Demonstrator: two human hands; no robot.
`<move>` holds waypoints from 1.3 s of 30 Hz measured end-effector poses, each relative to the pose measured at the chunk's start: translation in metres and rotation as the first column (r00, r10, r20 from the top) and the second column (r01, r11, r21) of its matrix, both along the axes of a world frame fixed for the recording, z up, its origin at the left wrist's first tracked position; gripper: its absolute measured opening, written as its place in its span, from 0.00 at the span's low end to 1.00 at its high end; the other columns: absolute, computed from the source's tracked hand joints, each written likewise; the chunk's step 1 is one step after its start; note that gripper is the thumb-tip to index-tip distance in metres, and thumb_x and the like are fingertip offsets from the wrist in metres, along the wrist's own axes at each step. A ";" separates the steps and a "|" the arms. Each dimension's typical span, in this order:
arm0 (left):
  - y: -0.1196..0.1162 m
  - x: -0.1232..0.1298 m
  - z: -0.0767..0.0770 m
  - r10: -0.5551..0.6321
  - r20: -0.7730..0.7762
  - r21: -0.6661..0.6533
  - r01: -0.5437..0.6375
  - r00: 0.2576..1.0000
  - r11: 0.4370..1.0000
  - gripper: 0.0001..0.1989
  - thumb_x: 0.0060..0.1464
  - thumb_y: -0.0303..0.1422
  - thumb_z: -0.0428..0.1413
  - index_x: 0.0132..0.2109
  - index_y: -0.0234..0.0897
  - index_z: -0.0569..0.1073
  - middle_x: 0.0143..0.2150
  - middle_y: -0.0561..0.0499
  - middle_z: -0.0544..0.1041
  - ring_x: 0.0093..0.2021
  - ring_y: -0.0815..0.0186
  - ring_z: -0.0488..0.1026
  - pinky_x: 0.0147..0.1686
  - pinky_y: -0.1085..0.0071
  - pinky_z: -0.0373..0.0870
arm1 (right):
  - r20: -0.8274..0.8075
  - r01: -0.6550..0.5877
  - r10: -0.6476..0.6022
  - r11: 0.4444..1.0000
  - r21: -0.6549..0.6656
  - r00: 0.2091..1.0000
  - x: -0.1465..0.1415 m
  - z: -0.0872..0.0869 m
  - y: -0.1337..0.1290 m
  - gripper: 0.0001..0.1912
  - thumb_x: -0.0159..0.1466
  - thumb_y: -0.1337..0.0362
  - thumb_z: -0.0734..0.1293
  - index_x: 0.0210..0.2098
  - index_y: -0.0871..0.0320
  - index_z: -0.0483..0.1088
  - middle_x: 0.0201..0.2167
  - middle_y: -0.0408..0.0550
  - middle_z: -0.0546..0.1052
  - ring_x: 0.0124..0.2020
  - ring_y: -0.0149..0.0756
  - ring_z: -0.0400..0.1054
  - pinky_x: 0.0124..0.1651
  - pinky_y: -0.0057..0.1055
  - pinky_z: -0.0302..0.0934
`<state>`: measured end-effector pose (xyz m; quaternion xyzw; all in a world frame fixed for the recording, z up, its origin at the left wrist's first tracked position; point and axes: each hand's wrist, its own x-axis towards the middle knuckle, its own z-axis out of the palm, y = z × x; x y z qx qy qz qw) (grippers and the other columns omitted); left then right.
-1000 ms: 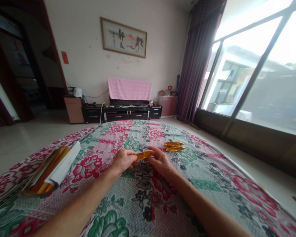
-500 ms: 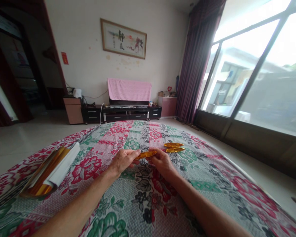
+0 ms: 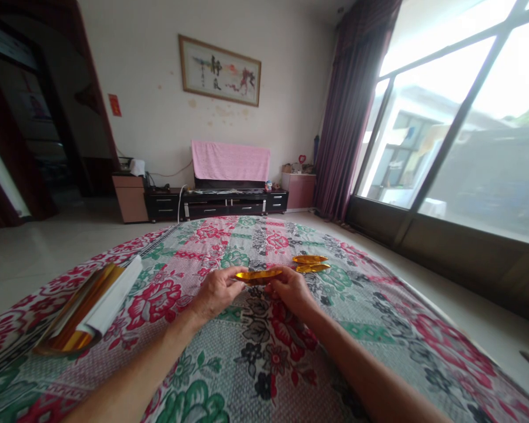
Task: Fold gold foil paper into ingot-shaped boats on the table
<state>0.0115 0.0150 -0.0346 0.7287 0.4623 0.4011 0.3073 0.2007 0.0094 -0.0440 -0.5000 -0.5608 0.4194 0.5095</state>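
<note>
A folded gold foil paper piece (image 3: 258,275), long and narrow with pointed ends, is held level above the cloth-covered table. My left hand (image 3: 218,289) pinches its left end between thumb and fingers. At the right end, my right hand (image 3: 291,285) grips it the same way; some fingertips are hidden behind the hand. Just beyond my right hand, two similar folded gold pieces lie side by side on the cloth: a farther one (image 3: 310,259) and a nearer one (image 3: 312,268).
A stack of gold and white paper sheets (image 3: 86,311) lies at the table's left. The flowered tablecloth (image 3: 189,364) covers the round table. Beyond it stand a low black cabinet (image 3: 207,210) and a pink cloth (image 3: 230,160) over a screen. A window (image 3: 441,129) is on the right.
My left hand has shifted its hold outward to the left tip, so more of the gold piece shows. The two pieces on the cloth and the stack have not moved.
</note>
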 end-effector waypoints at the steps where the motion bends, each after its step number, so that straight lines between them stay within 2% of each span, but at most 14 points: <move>1: 0.001 0.000 -0.002 0.012 -0.055 0.056 -0.009 0.998 0.998 0.14 0.47 0.31 0.53 0.43 0.38 0.75 0.38 0.52 0.79 0.35 0.68 0.75 0.35 0.75 0.70 | 0.055 0.004 -0.004 1.000 -0.006 0.998 0.002 -0.001 0.001 0.13 0.51 0.70 0.60 0.36 0.59 0.68 0.22 0.41 0.75 0.23 0.30 0.70 0.21 0.22 0.61; 3: 0.002 0.000 -0.006 0.040 -0.143 0.152 -0.018 0.989 0.988 0.10 0.48 0.29 0.52 0.37 0.38 0.77 0.34 0.52 0.79 0.33 0.69 0.74 0.35 0.75 0.69 | 0.165 0.019 -0.015 1.000 -0.021 0.986 0.009 -0.003 0.004 0.16 0.50 0.71 0.61 0.38 0.59 0.69 0.21 0.40 0.75 0.21 0.30 0.70 0.19 0.21 0.59; 5: 0.002 0.001 -0.006 0.050 -0.188 0.226 -0.007 0.981 0.974 0.10 0.49 0.28 0.51 0.35 0.38 0.77 0.33 0.52 0.78 0.33 0.69 0.73 0.36 0.75 0.68 | 0.232 0.022 -0.019 1.000 -0.013 0.972 0.015 -0.005 0.006 0.21 0.49 0.71 0.62 0.43 0.58 0.68 0.22 0.40 0.76 0.21 0.30 0.70 0.20 0.21 0.60; 9: -0.002 0.003 -0.004 0.036 -0.199 0.298 0.025 0.979 0.954 0.11 0.50 0.26 0.50 0.35 0.39 0.77 0.34 0.52 0.78 0.35 0.69 0.73 0.39 0.75 0.68 | 0.275 -0.012 -0.003 0.998 0.054 0.962 0.024 -0.008 0.010 0.25 0.46 0.73 0.63 0.44 0.55 0.68 0.37 0.43 0.77 0.27 0.31 0.71 0.23 0.23 0.61; 13: -0.003 0.004 -0.004 0.048 -0.206 0.305 0.017 0.977 0.952 0.11 0.49 0.26 0.51 0.36 0.39 0.76 0.36 0.52 0.78 0.36 0.69 0.73 0.40 0.75 0.68 | 0.287 -0.001 -0.018 0.998 0.065 0.958 0.025 -0.006 0.009 0.25 0.45 0.74 0.63 0.43 0.55 0.68 0.40 0.43 0.77 0.27 0.31 0.70 0.23 0.23 0.61; 22: -0.002 0.005 -0.002 0.083 -0.228 0.316 -0.007 0.970 0.949 0.14 0.48 0.25 0.52 0.41 0.40 0.75 0.36 0.53 0.76 0.33 0.71 0.72 0.37 0.78 0.67 | 0.283 0.001 -0.015 0.999 0.050 0.959 0.022 -0.003 0.006 0.24 0.47 0.72 0.60 0.44 0.57 0.67 0.40 0.46 0.76 0.25 0.30 0.71 0.23 0.22 0.60; 29: -0.004 0.006 -0.001 0.101 -0.231 0.318 -0.023 0.968 0.948 0.11 0.48 0.25 0.52 0.39 0.38 0.75 0.36 0.52 0.77 0.36 0.69 0.72 0.39 0.76 0.67 | 0.316 0.027 -0.033 0.999 0.023 0.948 0.021 -0.001 0.003 0.23 0.48 0.70 0.59 0.45 0.58 0.66 0.26 0.43 0.77 0.22 0.31 0.69 0.20 0.22 0.57; 35: -0.001 0.006 -0.005 0.074 -0.172 0.336 -0.012 0.982 0.942 0.11 0.47 0.25 0.52 0.38 0.38 0.75 0.37 0.51 0.76 0.37 0.69 0.73 0.40 0.76 0.69 | 0.289 -0.010 0.002 1.000 0.027 0.957 0.020 0.003 0.000 0.23 0.48 0.71 0.58 0.45 0.58 0.66 0.29 0.45 0.77 0.24 0.31 0.70 0.20 0.21 0.57; 39: 0.001 0.006 -0.009 0.027 -0.106 0.334 0.010 0.994 0.942 0.12 0.47 0.26 0.52 0.39 0.37 0.74 0.39 0.51 0.75 0.38 0.69 0.73 0.38 0.76 0.72 | 0.275 -0.029 0.021 0.999 0.026 0.961 0.020 0.005 -0.001 0.22 0.48 0.72 0.59 0.43 0.57 0.66 0.38 0.45 0.77 0.24 0.29 0.71 0.21 0.20 0.59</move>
